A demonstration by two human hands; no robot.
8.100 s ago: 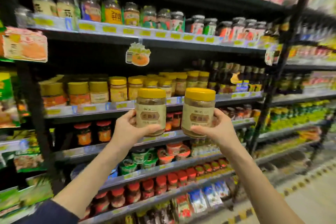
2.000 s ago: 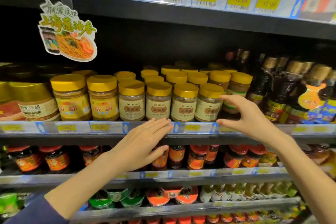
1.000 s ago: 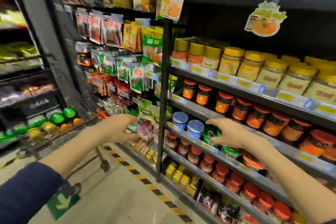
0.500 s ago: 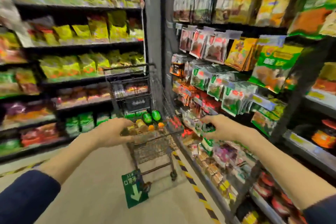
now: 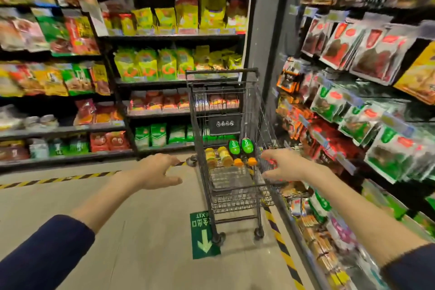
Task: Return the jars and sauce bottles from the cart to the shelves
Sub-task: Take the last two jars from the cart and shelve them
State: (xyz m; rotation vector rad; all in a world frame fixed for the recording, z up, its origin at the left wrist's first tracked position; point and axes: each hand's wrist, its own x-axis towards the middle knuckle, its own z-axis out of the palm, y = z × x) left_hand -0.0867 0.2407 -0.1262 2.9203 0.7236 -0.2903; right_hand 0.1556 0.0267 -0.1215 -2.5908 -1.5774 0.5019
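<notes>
A dark wire shopping cart point(image 5: 204, 193) stands in the aisle ahead. At the far end of its basket lie two yellow-lidded jars point(image 5: 217, 157), two green-capped bottles point(image 5: 240, 146) and two orange-capped items point(image 5: 244, 162). My left hand point(image 5: 156, 170) hovers open to the left of the cart, outside the basket. Just beside the cart's right rim, my right hand point(image 5: 281, 164) is spread open, near the orange caps. Both hands hold nothing.
Shelves of packaged snacks point(image 5: 164, 63) face me behind the cart, and hanging packets point(image 5: 367, 110) fill the rack on the right. A grey pillar point(image 5: 270, 30) stands behind the cart. Yellow-black floor tape point(image 5: 283, 252) and a green exit arrow sticker point(image 5: 203, 233) mark the floor.
After setting two yellow-lidded jars on the shelf, I turned left from the jar shelves to the cart. It is now closer, and both empty hands have spread toward it.
</notes>
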